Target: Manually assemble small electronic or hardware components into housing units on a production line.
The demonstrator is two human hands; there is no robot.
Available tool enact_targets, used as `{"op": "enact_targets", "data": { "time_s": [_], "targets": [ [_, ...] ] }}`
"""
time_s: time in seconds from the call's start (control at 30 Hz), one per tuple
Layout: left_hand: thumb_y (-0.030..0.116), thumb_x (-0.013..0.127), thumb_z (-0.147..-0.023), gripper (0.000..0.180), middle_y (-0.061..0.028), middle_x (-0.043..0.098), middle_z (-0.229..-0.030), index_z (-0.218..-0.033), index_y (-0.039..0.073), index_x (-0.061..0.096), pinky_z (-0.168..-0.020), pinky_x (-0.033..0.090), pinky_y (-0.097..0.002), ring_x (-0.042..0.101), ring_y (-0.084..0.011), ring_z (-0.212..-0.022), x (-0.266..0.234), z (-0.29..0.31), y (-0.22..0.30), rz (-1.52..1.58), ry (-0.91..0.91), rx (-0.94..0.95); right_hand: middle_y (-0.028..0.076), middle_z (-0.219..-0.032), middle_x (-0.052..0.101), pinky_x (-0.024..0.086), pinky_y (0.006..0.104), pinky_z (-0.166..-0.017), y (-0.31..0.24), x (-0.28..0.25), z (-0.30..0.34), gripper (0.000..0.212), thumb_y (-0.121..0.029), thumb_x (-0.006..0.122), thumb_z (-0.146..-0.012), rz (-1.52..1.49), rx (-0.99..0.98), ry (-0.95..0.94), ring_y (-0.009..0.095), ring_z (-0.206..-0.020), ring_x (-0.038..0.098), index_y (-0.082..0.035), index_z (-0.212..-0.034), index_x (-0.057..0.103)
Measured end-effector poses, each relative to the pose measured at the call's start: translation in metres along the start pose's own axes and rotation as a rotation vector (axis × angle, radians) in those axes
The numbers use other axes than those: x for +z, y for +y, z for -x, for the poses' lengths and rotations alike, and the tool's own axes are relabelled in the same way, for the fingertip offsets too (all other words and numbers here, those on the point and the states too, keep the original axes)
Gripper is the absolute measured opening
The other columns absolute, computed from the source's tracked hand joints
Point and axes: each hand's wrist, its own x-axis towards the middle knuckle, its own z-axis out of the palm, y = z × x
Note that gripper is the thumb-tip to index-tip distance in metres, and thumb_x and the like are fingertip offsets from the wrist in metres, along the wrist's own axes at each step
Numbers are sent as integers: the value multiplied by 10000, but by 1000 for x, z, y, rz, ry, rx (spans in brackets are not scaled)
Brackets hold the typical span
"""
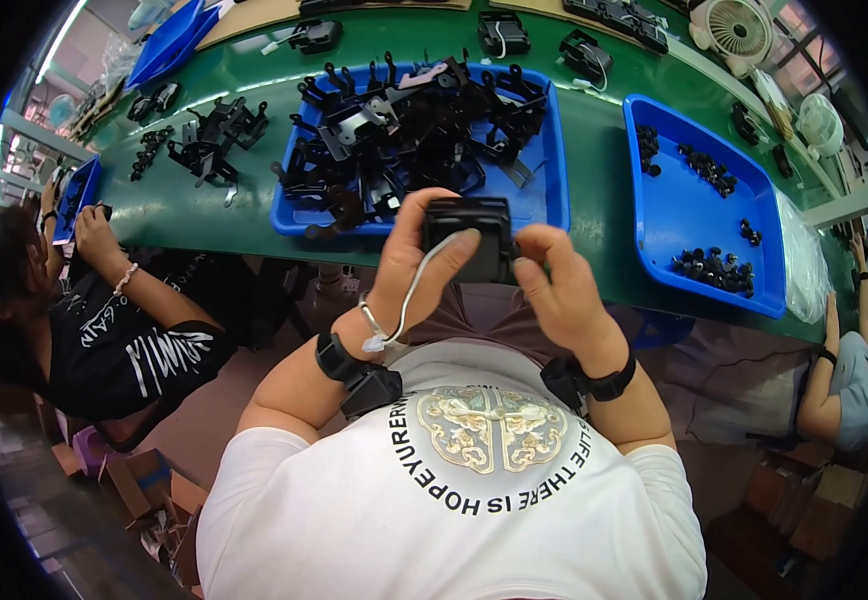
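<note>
My left hand (419,260) grips a black box-shaped device (482,222), thumb across its face and fingers behind. A white cable (416,285) runs from the device down past my left wrist, ending in a small white connector. At the device's right edge is my right hand (559,285), its fingers curled and thumb drawn in toward them. Whatever those fingertips hold, if anything, is too small to make out. Just beyond both hands, a blue tray (560,185) is heaped with black metal brackets (424,130).
On the green table (169,220), loose brackets (219,130) lie left of the tray. A second blue tray (679,195) at right has small black knob-like parts. Similar black devices (502,35) stand along the back. Other people (94,330) sit at left and right.
</note>
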Motion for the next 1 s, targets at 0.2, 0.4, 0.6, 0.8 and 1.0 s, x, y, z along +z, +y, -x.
{"op": "enact_targets", "data": {
  "time_s": [0.2,0.4,0.6,0.8,1.0],
  "targets": [
    [124,630,-843,368,0,521,-951,-1141,76,421,-727,437,-203,485,-56,-851,0,3,8,-131,-48,44,82,-615,518,407,282,-515,11,-8,2,291,-309,450,-938,16,211,-191,155,-542,508,-26,-912,512],
    [124,626,-845,376,5,518,-949,-1152,79,414,-743,432,-208,484,-60,-853,0,1,0,-111,-71,3,16,-591,498,353,222,-477,-1,0,3,296,-317,386,-961,-170,276,-43,70,-520,433,-47,-878,474],
    [147,629,-847,376,8,516,-918,-1147,80,412,-713,436,-202,489,-58,-820,2,-3,6,-120,-70,53,33,-612,505,369,232,-499,11,2,8,232,-246,446,-944,-119,264,-66,90,-525,431,-26,-877,479],
    [165,640,-840,377,-25,533,-903,-1123,68,412,-715,451,-228,509,-80,-816,2,-7,10,-203,-45,108,21,-594,501,361,213,-489,15,8,8,231,-211,441,-945,-217,308,35,64,-526,433,-29,-808,483],
    [143,642,-833,374,-22,528,-898,-1120,67,415,-708,446,-231,507,-84,-801,-5,-2,14,-193,-52,133,7,-571,496,354,198,-482,-4,21,-3,305,-237,411,-956,-257,235,143,51,-528,441,-31,-741,478]
  ]
}}
